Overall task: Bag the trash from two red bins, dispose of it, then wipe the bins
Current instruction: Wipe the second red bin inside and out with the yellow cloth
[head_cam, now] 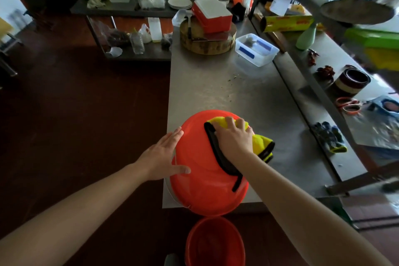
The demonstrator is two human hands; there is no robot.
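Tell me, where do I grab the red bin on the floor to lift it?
Grab the rim of the bin on the floor, reaching down from above. It stands upright with its open mouth facing up, so your fingers can hook over the edge. I can't see a handle on it.

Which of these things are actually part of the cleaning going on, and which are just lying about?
In use: red bin on the counter, yellow cloth, second red bin on the floor, left hand, right hand.

Lying about: chopping block, red-and-white box, clear container, gloves.
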